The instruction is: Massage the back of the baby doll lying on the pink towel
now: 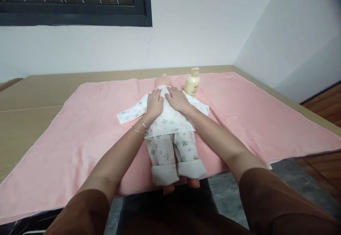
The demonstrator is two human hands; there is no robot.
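Note:
A baby doll [163,81] lies on a pink towel [101,121], its head toward the wall and its feet at the near edge. It wears a white printed top [170,121] and matching trousers [162,151] with rolled cuffs. My left hand [155,102] rests flat on the left of the doll's upper body, fingers toward the head. On the right of the upper body lies my right hand [177,99], its fingers spread over the cloth. Neither hand holds anything. Just behind my right hand stands a cream-coloured pump bottle [192,83].
The towel covers much of a light wooden table [39,93]. Behind the table is a white wall [186,43] with a dark-framed barred window [142,0] at upper left. Wooden panelling [326,103] shows at the right, and grey floor [226,192] below the towel's near edge.

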